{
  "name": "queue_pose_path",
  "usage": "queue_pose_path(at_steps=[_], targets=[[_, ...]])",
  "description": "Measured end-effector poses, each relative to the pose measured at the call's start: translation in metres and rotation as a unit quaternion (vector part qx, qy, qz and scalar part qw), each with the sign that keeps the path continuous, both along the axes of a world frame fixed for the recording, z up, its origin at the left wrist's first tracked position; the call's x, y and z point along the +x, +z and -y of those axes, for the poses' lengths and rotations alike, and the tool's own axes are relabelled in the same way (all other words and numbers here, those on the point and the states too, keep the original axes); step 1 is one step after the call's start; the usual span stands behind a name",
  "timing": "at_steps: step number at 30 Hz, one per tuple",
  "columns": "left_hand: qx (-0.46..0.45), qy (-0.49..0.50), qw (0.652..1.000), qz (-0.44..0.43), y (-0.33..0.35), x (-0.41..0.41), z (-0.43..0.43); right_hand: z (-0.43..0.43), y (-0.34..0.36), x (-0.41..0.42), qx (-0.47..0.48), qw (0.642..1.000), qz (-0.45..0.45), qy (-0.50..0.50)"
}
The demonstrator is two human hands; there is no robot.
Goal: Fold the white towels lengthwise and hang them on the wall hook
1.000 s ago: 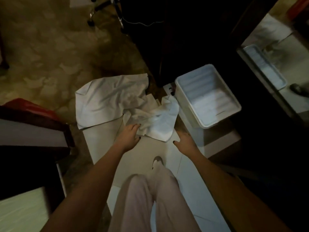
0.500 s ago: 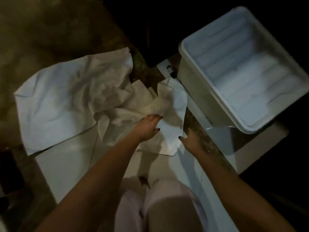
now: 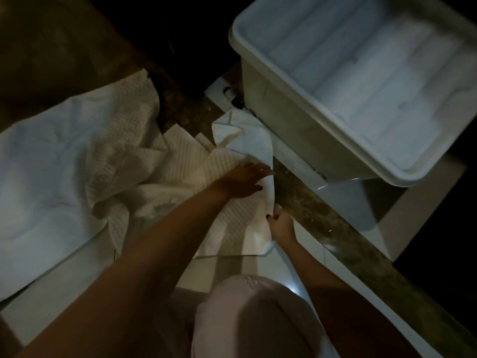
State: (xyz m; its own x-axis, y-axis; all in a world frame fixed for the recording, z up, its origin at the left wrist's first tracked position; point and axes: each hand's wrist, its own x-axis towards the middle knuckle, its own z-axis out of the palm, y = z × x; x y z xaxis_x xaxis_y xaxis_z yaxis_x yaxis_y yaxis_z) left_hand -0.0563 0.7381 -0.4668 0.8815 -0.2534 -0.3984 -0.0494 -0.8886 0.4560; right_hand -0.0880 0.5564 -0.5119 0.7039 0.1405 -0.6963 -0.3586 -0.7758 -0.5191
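The room is dim. The pale tiled floor (image 3: 77,285) takes up most of what I can see, crossed on a slant by a brown stone strip (image 3: 335,241). A white plastic tub (image 3: 284,125) stands on the floor at the upper right, past that strip, with its ridged bottom showing.

To the left a spread towel (image 3: 64,164), white with a waffle weave, lies loosely across the tiles, its right side rumpled. Touching that rumpled side, between it and the tub, is a second, crumpled towel (image 3: 180,192) of the same weave. Its far corner is turned over, right against the foot of the tub, and its near edge lies on the tiles in front of the person's knees.

The person is low over it, in pale trousers (image 3: 245,319), both bare arms reaching forward. The left hand (image 3: 242,180) lies flat on top of the crumpled towel, fingers straight and pressing the cloth down, gripping nothing. The right hand (image 3: 280,223) is at the towel's right edge, just beside the stone strip, with its fingers curled in and pinching that edge.
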Motion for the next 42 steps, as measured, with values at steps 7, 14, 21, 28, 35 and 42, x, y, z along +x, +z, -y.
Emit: queue_pose_path(at_steps=[7, 14, 21, 28, 35, 42], targets=[[0.106, -0.123, 0.981, -0.108, 0.122, 0.005, -0.014, -0.015, 0.139, 0.016, 0.120, 0.985, 0.067, 0.102], [0.034, -0.045, 0.997, -0.051, 0.318, 0.018, -0.033, -0.019, 0.357, 0.048, 0.172, 0.966, 0.120, 0.152], [-0.112, 0.152, 0.980, -0.060, 0.509, 0.004, -0.053, -0.024, 0.566, 0.062, 0.222, 0.955, 0.159, 0.116], [-0.263, 0.267, 0.927, -0.006, 0.692, -0.020, -0.044, -0.010, 0.757, 0.071, 0.296, 0.944, 0.121, 0.078], [-0.207, 0.241, 0.948, 0.029, 0.805, -0.036, -0.015, 0.017, 0.899, 0.077, 0.356, 0.917, 0.162, 0.072], [-0.173, 0.236, 0.956, -0.026, 0.831, -0.072, -0.001, 0.068, 0.981, 0.056, 0.380, 0.902, 0.205, 0.018]])
